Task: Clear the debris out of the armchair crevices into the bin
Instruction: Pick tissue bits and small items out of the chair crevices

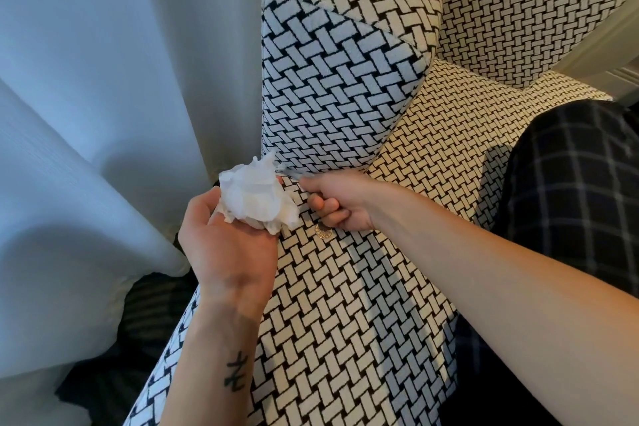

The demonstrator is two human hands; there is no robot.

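A: What did the debris look like?

B: A crumpled white tissue [257,195], bunched into a loose ball, lay in the left hand [228,245], which was cupped half-open beneath it with the palm up. A small gold-coloured coin [323,230] lay flat on the seat cushion [345,304], just under the right hand [340,204].

A: And the right hand?

B: Curled closed, knuckles at the crevice where the seat met the armrest [332,90]. Whether it pinched anything I could not tell; the tissue's edge touched its fingertips.

A: What about the edges and room around it?

B: The armchair's black-and-white woven fabric covered everything. The armrest rose directly above both hands, and the backrest [525,3] stood beyond it. A pale curtain [103,97] hung close against the chair's left side, touching it near the tissue. A leg in dark checked trousers [570,190] rested on the right of the seat. The middle and front of the cushion lay open.
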